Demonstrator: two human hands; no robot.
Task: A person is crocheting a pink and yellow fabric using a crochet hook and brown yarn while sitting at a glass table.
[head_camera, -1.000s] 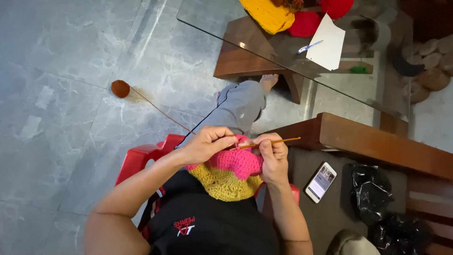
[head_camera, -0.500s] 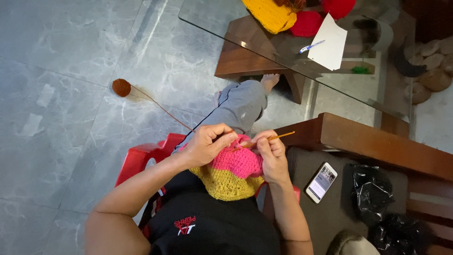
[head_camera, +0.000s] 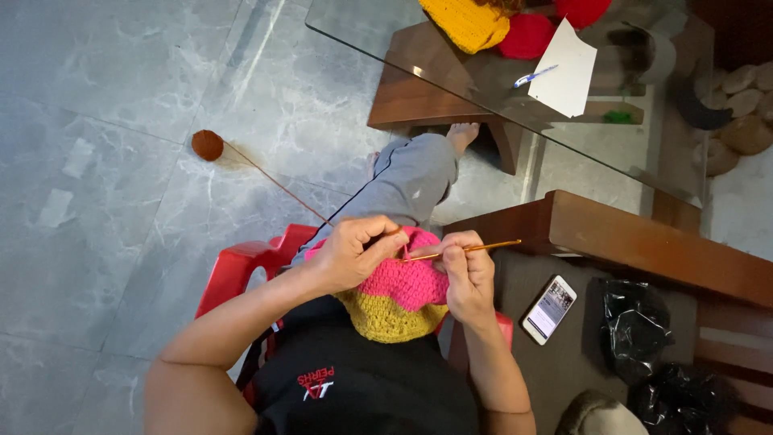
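Crocheting is the work in hand: the right hand (head_camera: 469, 274) pinches a thin golden crochet hook (head_camera: 463, 250) between its fingers (head_camera: 452, 251), the shaft lying nearly level with its tip buried at the top edge of the crochet piece (head_camera: 403, 294). The left hand (head_camera: 354, 251) is clenched over that same edge, its fingers (head_camera: 385, 234) folded around the pink fabric and apparently tensioning the working yarn (head_camera: 274, 181), a thin brown strand that runs out across the grey tiled floor (head_camera: 121, 97) to a small brown yarn ball (head_camera: 207, 145), well apart from the chair. By my reading a stitch is mid-formation along the upper rim; finishing it would call for catching the strand on the hook tip and drawing it back through the loop while the left hand keeps the edge steady.

The crochet piece sits in the person's lap, between both hands, above the red plastic chair (head_camera: 237, 270). It is a rounded, cap-like shape with a bright pink upper band and a mustard-yellow lower band, ribbed in even rows, soft and slightly bulging.

To the right, a phone (head_camera: 549, 309) lies on a dark seat just beside a wooden armrest (head_camera: 644, 242). Ahead, the glass worktop (head_camera: 378, 32) carries yellow and red yarn items, a white paper sheet (head_camera: 566, 68) and a pen (head_camera: 533, 76) near its far edge.
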